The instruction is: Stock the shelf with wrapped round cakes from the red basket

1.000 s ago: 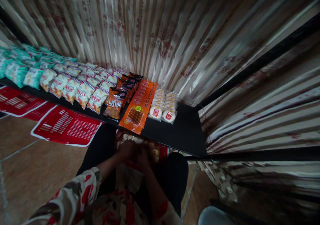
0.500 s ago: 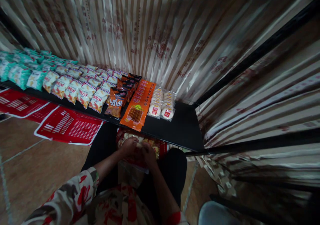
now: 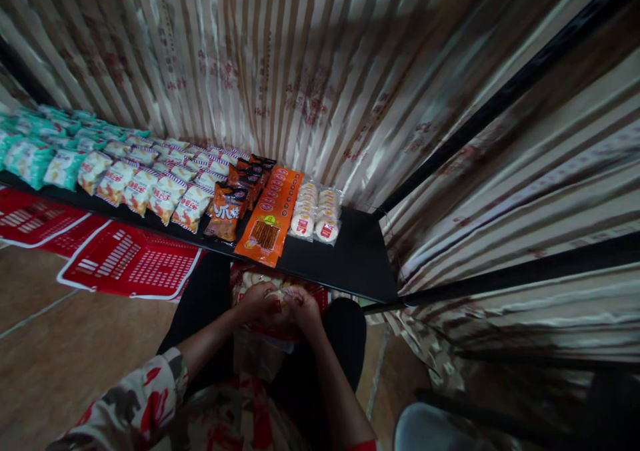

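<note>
My left hand [image 3: 257, 301] and my right hand [image 3: 306, 312] are close together over my lap, just below the shelf's front edge. Between them is a clear-wrapped rice cracker packet [image 3: 278, 299], pale with a bit of red label, and the fingers of both hands close on its sides. Under the hands lies a red basket [image 3: 239, 272] with more pale packets, partly hidden by the shelf and my hands. On the black shelf [image 3: 357, 254] above stand two rows of similar round white cracker packets [image 3: 327, 229], beside a flat orange snack bag [image 3: 274, 214].
Left along the shelf are brown-orange snack bags [image 3: 223, 214], white snack bags [image 3: 190, 205] and teal bags [image 3: 65, 169]. Red baskets [image 3: 137, 261] jut out below the shelf. A striped curtain [image 3: 300, 71] hangs behind, with black frame bars [image 3: 480, 121] at right. A stool [image 3: 430, 427] is at lower right.
My hands have drawn slightly apart around the packet, and more of its wrapper and red label shows. The view has shifted a little; the shelf's goods stay in place.
</note>
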Demonstrator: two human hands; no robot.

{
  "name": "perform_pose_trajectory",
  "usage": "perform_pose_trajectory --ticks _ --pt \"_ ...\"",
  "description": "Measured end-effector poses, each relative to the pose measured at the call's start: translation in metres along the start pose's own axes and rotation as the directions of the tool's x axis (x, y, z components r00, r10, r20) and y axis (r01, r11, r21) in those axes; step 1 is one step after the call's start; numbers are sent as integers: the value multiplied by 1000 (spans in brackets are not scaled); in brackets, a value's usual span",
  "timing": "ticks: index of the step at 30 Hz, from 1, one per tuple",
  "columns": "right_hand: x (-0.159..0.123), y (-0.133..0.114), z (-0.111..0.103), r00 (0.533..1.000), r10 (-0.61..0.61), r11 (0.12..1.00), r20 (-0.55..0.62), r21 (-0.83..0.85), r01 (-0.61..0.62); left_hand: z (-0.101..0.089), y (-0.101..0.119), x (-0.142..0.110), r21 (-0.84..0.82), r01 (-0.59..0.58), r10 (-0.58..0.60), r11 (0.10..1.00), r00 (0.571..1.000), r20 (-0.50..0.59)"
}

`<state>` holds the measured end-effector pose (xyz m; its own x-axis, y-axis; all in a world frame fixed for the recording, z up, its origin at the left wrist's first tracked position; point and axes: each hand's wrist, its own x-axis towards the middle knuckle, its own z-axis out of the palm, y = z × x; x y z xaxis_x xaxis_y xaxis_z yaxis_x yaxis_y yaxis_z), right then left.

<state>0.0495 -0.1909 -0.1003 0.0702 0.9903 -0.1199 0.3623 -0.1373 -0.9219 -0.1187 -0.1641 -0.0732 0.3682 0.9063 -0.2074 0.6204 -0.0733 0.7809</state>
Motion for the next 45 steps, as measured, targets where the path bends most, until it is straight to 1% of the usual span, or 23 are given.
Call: perform_pose_trajectory --ticks 3,8,11,14,19,22,29,34,37,40,45 --pt "1 -11 -9 999 3 1000 36 7 -3 -1 6 -1 -16 9 -8 1000 1000 15" --pt "3 -29 -21 998 16 998 64 52 -19 -5 20 -1 -45 17 -17 999 1000 -9" --pt "5 -37 -28 999 13 998 50 60 -16 -4 27 -1 -93 18 -23 995 998 -51" --pt "7 -43 -34 1000 24 998 12 56 -25 -1 31 1 -185 6 -26 983 994 -108" --pt "8 -52 -41 1000 7 982 26 189 -12 2 37 5 -301 -16 -44 953 981 -188" --pt "7 -57 -42 1000 12 960 18 280 -16 2 42 7 -358 11 -93 933 973 -211" --pt "8 -60 -46 997 57 926 -59 376 -31 7 53 13 -440 39 -166 897 952 -256" --pt "7 -63 -49 989 100 911 -108 410 -47 11 59 16 -495 24 -181 868 945 -272" --pt "9 -59 -50 983 131 900 -129 431 -64 13 63 18 -558 21 -202 829 943 -264" --pt "11 -53 -50 977 163 868 -139 491 -75 14 67 21 -619 31 -235 785 939 -251" --pt "10 -50 -51 975 144 870 -167 491 -45 16 74 25 -652 34 -264 758 929 -259"
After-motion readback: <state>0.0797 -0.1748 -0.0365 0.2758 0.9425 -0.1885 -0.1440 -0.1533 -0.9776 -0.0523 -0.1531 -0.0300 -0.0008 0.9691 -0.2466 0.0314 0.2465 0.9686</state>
